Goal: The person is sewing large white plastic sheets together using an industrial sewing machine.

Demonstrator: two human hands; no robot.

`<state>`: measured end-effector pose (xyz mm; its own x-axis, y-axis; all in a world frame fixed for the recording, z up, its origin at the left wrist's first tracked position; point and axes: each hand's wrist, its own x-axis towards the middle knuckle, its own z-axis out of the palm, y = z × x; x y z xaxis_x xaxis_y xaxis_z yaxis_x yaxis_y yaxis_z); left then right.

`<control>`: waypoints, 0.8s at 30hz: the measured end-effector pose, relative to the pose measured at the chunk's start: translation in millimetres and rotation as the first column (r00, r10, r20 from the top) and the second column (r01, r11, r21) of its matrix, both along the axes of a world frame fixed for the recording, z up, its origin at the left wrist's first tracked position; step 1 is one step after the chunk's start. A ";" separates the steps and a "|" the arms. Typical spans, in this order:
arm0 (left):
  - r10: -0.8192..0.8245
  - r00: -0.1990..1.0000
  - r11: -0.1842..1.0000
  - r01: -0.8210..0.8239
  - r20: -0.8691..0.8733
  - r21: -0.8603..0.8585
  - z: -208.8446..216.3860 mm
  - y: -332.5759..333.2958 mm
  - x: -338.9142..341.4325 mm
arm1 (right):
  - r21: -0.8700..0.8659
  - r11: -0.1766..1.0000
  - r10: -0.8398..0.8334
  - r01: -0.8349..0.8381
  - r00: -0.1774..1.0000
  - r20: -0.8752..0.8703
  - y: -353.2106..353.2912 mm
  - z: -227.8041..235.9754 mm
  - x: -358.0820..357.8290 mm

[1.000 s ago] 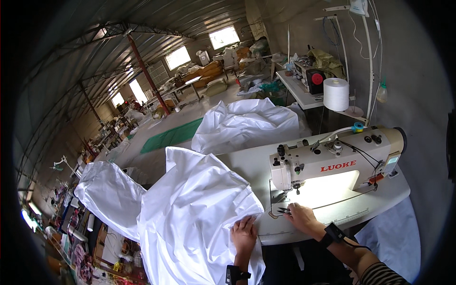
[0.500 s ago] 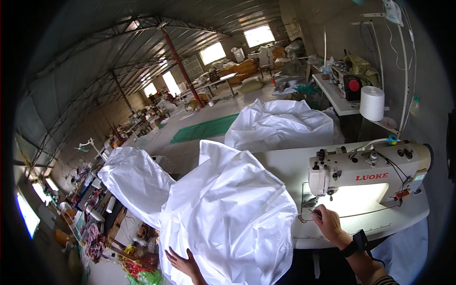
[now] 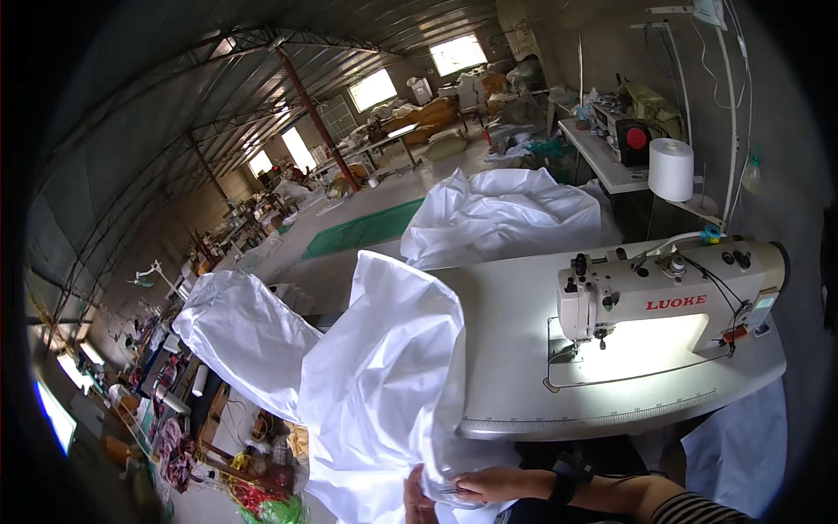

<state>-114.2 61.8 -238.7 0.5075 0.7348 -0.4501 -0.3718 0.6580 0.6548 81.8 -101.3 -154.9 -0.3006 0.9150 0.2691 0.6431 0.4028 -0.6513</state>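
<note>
A large sheet of white fabric (image 3: 375,367) hangs over the left end of the sewing table and down toward me. At its lower edge my left hand (image 3: 417,499) grips a gathered fold, its fingers partly hidden by the cloth. Right beside it, my right hand (image 3: 489,486) is closed on a small metal tool that looks like thread snips (image 3: 448,490), with the tips against the fabric edge. A white sewing machine (image 3: 672,297) stands to the right with its lamp lit, and no cloth lies under its needle.
The pale sewing table (image 3: 524,419) has a ruler along its front edge. More white fabric (image 3: 506,214) is heaped behind it. A thread cone (image 3: 671,170) stands at the back right. Cluttered goods and coloured strings (image 3: 262,493) lie at lower left; a green sheet (image 3: 358,229) covers some floor.
My right hand has moved from beside the needle down and left to the fabric edge. My left hand has shifted right and taken hold of the cloth, which has been drawn leftward off the table.
</note>
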 end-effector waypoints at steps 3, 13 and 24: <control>0.302 0.951 0.952 -0.305 -0.071 -0.029 9.4 17.8 -79.8 | -0.255 0.957 -0.162 0.135 0.983 -0.088 -52.4 25.5 47.0; 0.759 0.593 0.650 -0.716 -0.269 0.255 71.9 -3.5 -216.1 | -0.145 0.067 -0.971 0.987 0.031 -0.237 -250.2 19.9 213.5; 0.969 0.236 0.223 -0.687 -0.078 0.692 264.5 128.0 -248.4 | 0.140 0.086 -0.993 0.986 0.074 0.094 -245.3 -1.4 223.3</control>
<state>-362.6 189.9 25.7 -0.6941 0.7049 0.1460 -0.0893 -0.2856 0.9542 305.1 -346.6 -156.3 0.8409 0.3996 0.3651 0.5404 -0.6572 -0.5254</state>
